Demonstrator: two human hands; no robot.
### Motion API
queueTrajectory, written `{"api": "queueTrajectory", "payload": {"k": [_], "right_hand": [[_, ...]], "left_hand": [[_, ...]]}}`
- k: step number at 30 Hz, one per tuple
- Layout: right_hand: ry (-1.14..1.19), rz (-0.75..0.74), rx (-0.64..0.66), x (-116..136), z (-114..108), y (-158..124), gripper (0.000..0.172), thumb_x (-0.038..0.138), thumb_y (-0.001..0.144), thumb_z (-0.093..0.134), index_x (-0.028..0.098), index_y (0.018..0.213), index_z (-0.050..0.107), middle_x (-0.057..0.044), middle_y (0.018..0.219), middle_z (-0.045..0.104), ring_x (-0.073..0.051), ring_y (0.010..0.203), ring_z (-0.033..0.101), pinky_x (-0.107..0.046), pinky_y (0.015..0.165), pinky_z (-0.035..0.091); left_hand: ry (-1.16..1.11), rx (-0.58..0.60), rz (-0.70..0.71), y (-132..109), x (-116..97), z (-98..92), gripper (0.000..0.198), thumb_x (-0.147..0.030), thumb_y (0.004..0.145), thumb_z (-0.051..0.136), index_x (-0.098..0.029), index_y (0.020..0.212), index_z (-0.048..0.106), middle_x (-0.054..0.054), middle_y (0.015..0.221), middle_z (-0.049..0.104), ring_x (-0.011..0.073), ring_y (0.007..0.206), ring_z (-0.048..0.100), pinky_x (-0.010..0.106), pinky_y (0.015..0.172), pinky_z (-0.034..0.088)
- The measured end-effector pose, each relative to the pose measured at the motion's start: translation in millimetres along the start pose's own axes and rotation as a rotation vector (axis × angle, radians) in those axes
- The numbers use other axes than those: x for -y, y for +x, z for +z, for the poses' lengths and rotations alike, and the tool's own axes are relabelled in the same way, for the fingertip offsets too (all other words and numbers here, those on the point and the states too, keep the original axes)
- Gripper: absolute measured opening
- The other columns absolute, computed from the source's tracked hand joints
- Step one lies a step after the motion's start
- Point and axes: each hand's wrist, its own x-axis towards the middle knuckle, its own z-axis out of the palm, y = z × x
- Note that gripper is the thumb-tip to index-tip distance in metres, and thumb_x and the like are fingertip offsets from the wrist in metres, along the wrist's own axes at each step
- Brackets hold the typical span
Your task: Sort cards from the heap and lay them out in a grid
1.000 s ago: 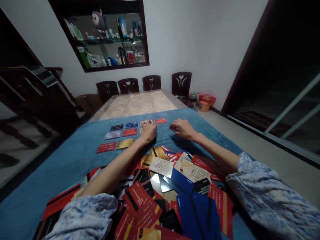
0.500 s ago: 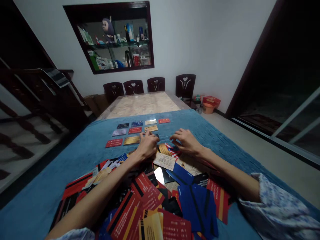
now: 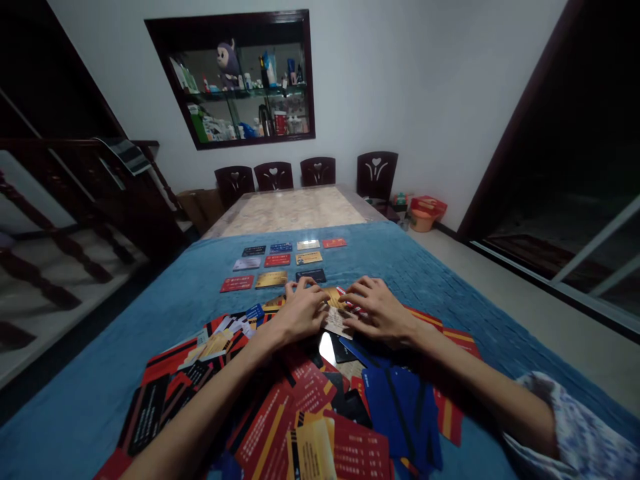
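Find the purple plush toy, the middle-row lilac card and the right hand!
Purple plush toy (image 3: 229, 62): head view, on its head.
Lilac card (image 3: 247, 264): head view, on its middle.
Right hand (image 3: 384, 312): head view, on its back.

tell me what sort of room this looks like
Probably a dining room in a home: matching chairs stand around the far end of a long table, a wall cabinet holds a plush toy, and a dark railing shows at left.
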Motion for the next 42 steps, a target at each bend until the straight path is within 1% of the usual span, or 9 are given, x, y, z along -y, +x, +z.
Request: {"api": "queueTrajectory", "payload": {"k": [3, 9, 15, 21, 26, 30, 35, 38, 42], "right_hand": [[0.007, -0.008, 0.037, 7.2, -3.5, -2.1, 0.039, 0.052, 0.088, 0.06, 0.02, 0.108, 0.068, -0.011, 0.106, 0.066, -0.025, 0.098, 0.049, -0.04, 0.083, 0.033], [-0.019, -0.015, 0.133, 14.6, -7.5, -3.3, 0.048, 0.059, 0.088, 0.054, 0.019, 0.108, 0.069, -0.014, 0.112, 0.064, -0.027, 0.099, 0.048, -0.043, 0.085, 0.033], [0.041, -0.01, 0.155, 13.1, -6.0, -4.6, 0.052, 0.062, 0.086, 0.057, 0.02, 0.114, 0.069, -0.014, 0.109, 0.064, -0.028, 0.099, 0.047, -0.043, 0.085, 0.035], [0.039, -0.017, 0.158, 13.2, -3.0, -3.8, 0.041, 0.05, 0.087, 0.058, 0.02, 0.112, 0.07, -0.013, 0.108, 0.064, -0.027, 0.099, 0.048, -0.042, 0.085, 0.036], [-0.003, -0.083, 0.102, 16.5, -6.6, -2.1, 0.029, 0.042, 0.088, 0.057, 0.019, 0.097, 0.073, -0.012, 0.095, 0.067, -0.026, 0.099, 0.049, -0.043, 0.088, 0.035], [-0.027, -0.167, 0.011, 16.1, -7.4, -2.0, 0.02, 0.032, 0.088, 0.057, 0.02, 0.083, 0.072, -0.008, 0.082, 0.069, -0.024, 0.096, 0.054, -0.044, 0.092, 0.036], [-0.085, -0.228, -0.166, 10.4, -2.5, -2.2, 0.021, 0.02, 0.092, 0.052, 0.022, 0.084, 0.072, -0.004, 0.073, 0.07, -0.02, 0.084, 0.056, -0.043, 0.093, 0.041], [-0.105, -0.196, -0.198, 6.7, -1.0, -2.2, 0.025, 0.02, 0.095, 0.049, 0.022, 0.085, 0.072, -0.005, 0.075, 0.069, -0.019, 0.082, 0.056, -0.042, 0.089, 0.043], [-0.113, -0.157, -0.228, 2.4, 0.5, -3.1, 0.025, 0.02, 0.097, 0.049, 0.021, 0.088, 0.071, -0.006, 0.077, 0.068, -0.019, 0.08, 0.055, -0.039, 0.086, 0.043]], "left_hand": [[-0.017, 0.087, 0.018, -0.5, -1.4, -5.0, 0.019, -0.023, 0.083, 0.061, -0.021, 0.1, 0.068, 0.008, 0.111, 0.067, 0.0306, 0.121, 0.041, 0.053, 0.099, 0.028], [-0.007, 0.237, 0.037, -2.1, -7.4, -13.2, 0.007, -0.025, 0.08, 0.064, -0.018, 0.081, 0.063, 0.007, 0.108, 0.064, 0.032, 0.124, 0.038, 0.05, 0.097, 0.03], [-0.008, 0.254, 0.046, -3.6, -5.5, -11.8, 0.011, -0.026, 0.076, 0.065, -0.019, 0.084, 0.062, 0.007, 0.112, 0.061, 0.0322, 0.125, 0.037, 0.051, 0.098, 0.03], [-0.017, 0.242, 0.064, -4.5, -5.3, -11.0, 0.005, -0.02, 0.078, 0.061, -0.018, 0.082, 0.06, 0.006, 0.109, 0.062, 0.0316, 0.124, 0.038, 0.049, 0.096, 0.032], [-0.035, 0.239, 0.079, -4.0, -5.1, -12.7, 0.003, -0.02, 0.08, 0.06, -0.018, 0.079, 0.059, 0.006, 0.105, 0.064, 0.0306, 0.123, 0.04, 0.047, 0.097, 0.032], [-0.039, 0.233, 0.082, -3.9, -2.7, -13.5, 0.004, -0.018, 0.081, 0.06, -0.019, 0.084, 0.063, 0.005, 0.105, 0.065, 0.03, 0.124, 0.04, 0.046, 0.098, 0.032], [-0.056, 0.212, 0.076, -3.5, 0.0, -13.8, 0.018, -0.015, 0.082, 0.057, -0.021, 0.096, 0.067, 0.006, 0.104, 0.067, 0.0295, 0.123, 0.042, 0.046, 0.098, 0.034], [-0.072, 0.196, 0.064, -2.8, 0.3, -13.8, 0.022, -0.013, 0.085, 0.052, -0.02, 0.098, 0.068, 0.007, 0.103, 0.068, 0.0274, 0.118, 0.046, 0.044, 0.096, 0.036], [-0.069, 0.208, 0.045, -0.8, 1.1, -13.4, 0.021, -0.009, 0.084, 0.05, -0.019, 0.091, 0.067, 0.006, 0.099, 0.067, 0.0251, 0.11, 0.05, 0.04, 0.092, 0.039]]}}
